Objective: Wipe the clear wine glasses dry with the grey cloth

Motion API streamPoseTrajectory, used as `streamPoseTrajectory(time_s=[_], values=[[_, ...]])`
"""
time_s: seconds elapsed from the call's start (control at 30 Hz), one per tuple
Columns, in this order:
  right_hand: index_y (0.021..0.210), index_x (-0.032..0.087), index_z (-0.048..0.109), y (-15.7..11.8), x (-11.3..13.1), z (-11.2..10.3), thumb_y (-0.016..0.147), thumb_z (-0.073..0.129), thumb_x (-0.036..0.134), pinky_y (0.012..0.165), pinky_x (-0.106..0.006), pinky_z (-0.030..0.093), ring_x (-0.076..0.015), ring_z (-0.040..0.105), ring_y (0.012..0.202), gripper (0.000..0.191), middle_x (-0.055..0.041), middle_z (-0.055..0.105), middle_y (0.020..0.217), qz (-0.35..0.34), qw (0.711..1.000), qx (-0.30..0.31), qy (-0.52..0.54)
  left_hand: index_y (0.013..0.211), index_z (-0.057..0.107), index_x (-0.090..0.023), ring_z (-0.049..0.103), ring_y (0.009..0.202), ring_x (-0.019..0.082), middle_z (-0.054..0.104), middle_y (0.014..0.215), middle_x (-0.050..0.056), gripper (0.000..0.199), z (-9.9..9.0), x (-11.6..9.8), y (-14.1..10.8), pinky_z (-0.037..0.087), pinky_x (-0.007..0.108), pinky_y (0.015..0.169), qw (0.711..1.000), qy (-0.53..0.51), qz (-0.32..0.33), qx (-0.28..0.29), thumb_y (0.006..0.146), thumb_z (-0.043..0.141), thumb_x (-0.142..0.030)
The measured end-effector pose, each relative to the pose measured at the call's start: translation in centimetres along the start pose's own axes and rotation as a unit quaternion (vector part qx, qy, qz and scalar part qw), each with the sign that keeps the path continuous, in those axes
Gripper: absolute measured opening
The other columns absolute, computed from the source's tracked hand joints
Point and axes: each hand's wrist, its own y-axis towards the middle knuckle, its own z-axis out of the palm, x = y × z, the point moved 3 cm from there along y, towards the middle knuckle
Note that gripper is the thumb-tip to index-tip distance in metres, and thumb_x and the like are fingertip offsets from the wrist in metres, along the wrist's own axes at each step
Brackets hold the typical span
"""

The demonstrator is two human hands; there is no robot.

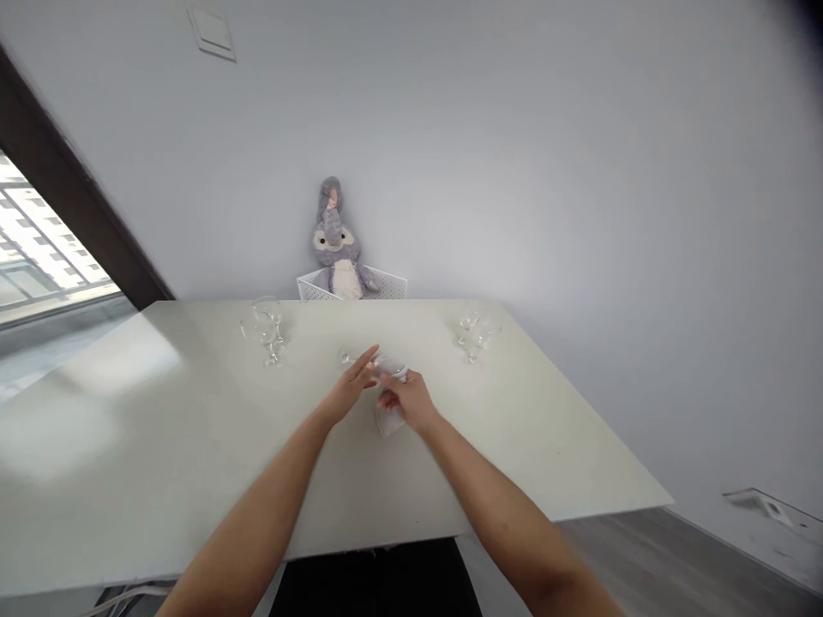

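A clear wine glass point(391, 367) lies tilted on its side between my hands, its foot to the left and its bowl to the right. My left hand point(349, 391) is around its stem, thumb and fingers on either side, with the fingertips rather straight. At the bowl's rim, my right hand point(409, 399) grips a white cloth point(389, 422) that hangs down below the fingers. Part of the cloth seems to reach the glass's mouth, though the fingers hide the exact contact. Whether the glass touches the table cannot be made out.
Clear stemmed glasses point(267, 330) stand at the table's back left, and more glasses point(474, 334) at the back right. A grey plush toy point(335, 244) sits in a white perforated basket point(393, 288) behind the far edge of the pale table point(212, 463), against the wall.
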Motion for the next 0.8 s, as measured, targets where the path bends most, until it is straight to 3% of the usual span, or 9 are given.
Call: streamPoseTrajectory(time_s=[0.07,0.13,0.23,0.33,0.4,0.5,0.6,0.7,0.8], values=[[0.086,0.016,0.055,0.3,0.0,-0.2,0.075,0.049,0.049,0.041,-0.022,0.039,-0.0111,0.050,0.042,0.035,0.0005,0.055,0.052,0.027,0.992,0.016,0.126,0.128,0.037,-0.026,0.051,0.100,0.018,0.048,0.123,0.008,0.060,0.1,-0.5,-0.1,0.041,0.032,0.086,0.999,0.012,0.035,0.002,0.074,0.055,-0.043],[0.090,0.016,0.055,0.1,0.0,0.1,0.075,0.049,0.050,0.043,-0.022,0.040,-0.0116,0.051,0.043,0.038,0.0003,0.056,0.053,0.014,0.992,0.042,0.121,0.128,0.037,-0.022,0.055,0.088,0.016,0.058,0.105,0.007,0.062,0.1,-0.6,0.0,0.043,0.031,0.083,0.999,0.017,0.037,-0.007,0.073,0.057,-0.042],[0.088,0.018,0.058,-0.6,0.0,0.7,0.072,0.056,0.043,0.055,-0.026,0.044,-0.0165,0.059,0.062,0.030,-0.0032,0.062,0.064,-0.062,0.993,0.026,-0.096,0.125,0.042,-0.017,0.057,0.076,0.014,0.062,0.085,0.004,0.056,-0.2,-0.3,0.1,0.046,0.030,0.075,0.999,0.025,0.010,-0.023,0.079,0.044,-0.048],[0.078,0.020,0.061,-0.9,0.5,0.7,0.071,0.058,0.036,0.068,-0.028,0.044,-0.0197,0.059,0.080,0.018,-0.0055,0.066,0.077,-0.120,0.951,-0.036,-0.282,0.118,0.050,-0.015,0.059,0.074,0.016,0.064,0.081,0.004,0.054,-0.7,0.1,0.2,0.047,0.031,0.070,0.992,0.123,0.005,-0.035,0.084,0.028,-0.051],[0.072,0.019,0.060,-0.6,0.6,0.0,0.073,0.055,0.036,0.063,-0.027,0.044,-0.0187,0.060,0.071,0.018,-0.0051,0.065,0.066,-0.080,0.955,-0.053,-0.279,0.112,0.056,-0.018,0.059,0.075,0.018,0.065,0.075,0.004,0.049,-1.1,-0.4,0.0,0.045,0.034,0.073,0.958,0.274,0.042,-0.079,0.086,0.027,-0.047],[0.078,0.016,0.057,0.3,0.8,-1.7,0.074,0.055,0.037,0.048,-0.024,0.043,-0.0157,0.059,0.052,0.021,-0.0040,0.062,0.058,0.013,0.995,-0.049,-0.092,0.108,0.059,-0.022,0.054,0.098,0.023,0.065,0.094,0.008,0.033,-1.0,-2.0,-0.5,0.035,0.041,0.089,0.842,0.490,0.178,-0.140,0.085,0.039,-0.035],[0.085,0.014,0.055,0.7,1.1,-2.9,0.068,0.061,0.037,0.041,-0.022,0.041,-0.0138,0.058,0.047,0.030,-0.0047,0.062,0.064,0.066,0.995,0.002,0.074,0.113,0.054,-0.024,0.040,0.117,0.025,0.059,0.111,0.008,0.032,-0.2,-2.8,-0.9,0.020,0.047,0.100,0.752,0.591,0.268,-0.119,0.082,0.046,-0.026],[0.089,0.012,0.055,0.2,1.8,-3.4,0.066,0.062,0.038,0.041,-0.021,0.041,-0.0131,0.058,0.046,0.035,-0.0034,0.060,0.061,0.079,0.993,0.074,0.056,0.109,0.056,-0.023,0.052,0.100,0.022,0.065,0.087,0.007,0.029,-0.2,-2.3,-0.7,0.025,0.044,0.096,0.736,0.625,0.252,-0.064,0.084,0.045,-0.032],[0.090,0.013,0.059,-0.8,3.0,-3.7,0.069,0.060,0.035,0.054,-0.024,0.046,-0.0159,0.062,0.059,0.030,-0.0041,0.064,0.066,-0.006,0.980,0.141,-0.139,0.104,0.057,-0.023,0.056,0.074,0.017,0.063,0.071,0.004,0.033,-0.5,-1.6,-0.5,0.037,0.032,0.078,0.769,0.603,0.212,-0.003,0.085,0.038,-0.041]])
